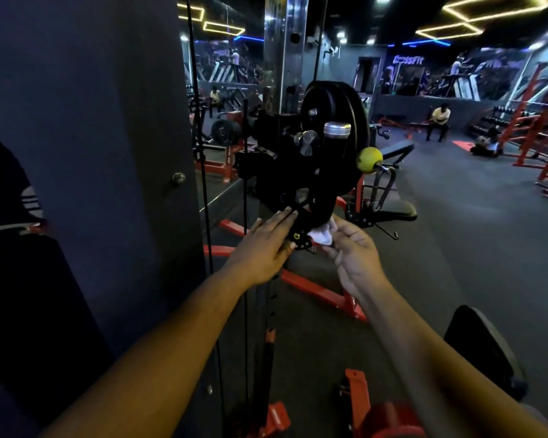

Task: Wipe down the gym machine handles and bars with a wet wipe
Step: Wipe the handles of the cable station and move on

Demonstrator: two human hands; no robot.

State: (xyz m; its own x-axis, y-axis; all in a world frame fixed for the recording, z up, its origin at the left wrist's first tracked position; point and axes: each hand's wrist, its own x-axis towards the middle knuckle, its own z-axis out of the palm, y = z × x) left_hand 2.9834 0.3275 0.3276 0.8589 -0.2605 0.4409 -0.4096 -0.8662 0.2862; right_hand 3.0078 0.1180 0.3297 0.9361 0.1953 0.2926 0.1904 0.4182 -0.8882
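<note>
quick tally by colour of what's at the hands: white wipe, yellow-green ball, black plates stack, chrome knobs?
White: 1, the wet wipe, pinched by the right hand
Yellow-green: 1, the ball
Black: 1, the plate stack; plates too dark to separate
Chrome: 2, the knobs
Total: 5
The left hand rests flat on the black bracket.

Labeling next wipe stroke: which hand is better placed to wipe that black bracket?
Right. The right hand already pinches the white wipe against the black bracket. The left hand lies flat beside it, fingers straight, no wipe.

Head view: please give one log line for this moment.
left hand: flat on black bracket | right hand: holds wet wipe against it
</note>
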